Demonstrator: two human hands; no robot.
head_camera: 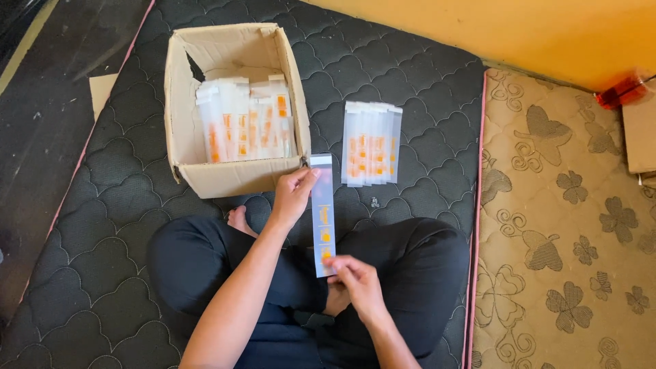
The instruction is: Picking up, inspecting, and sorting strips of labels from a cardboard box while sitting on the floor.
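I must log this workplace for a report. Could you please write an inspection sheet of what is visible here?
Surface: dark quilted mattress; the person sits on it cross-legged.
Job's things: long clear packet with orange print, held at both ends; loose stack of packets beside the cardboard box, which holds more upright.
Clutter: small piece of card at the mattress edge.
Grippers: left hand pinches the packet's top, right hand its bottom.
Cables: nothing seen.
Surroundings: beige patterned mattress, orange wall, red object, dark floor.
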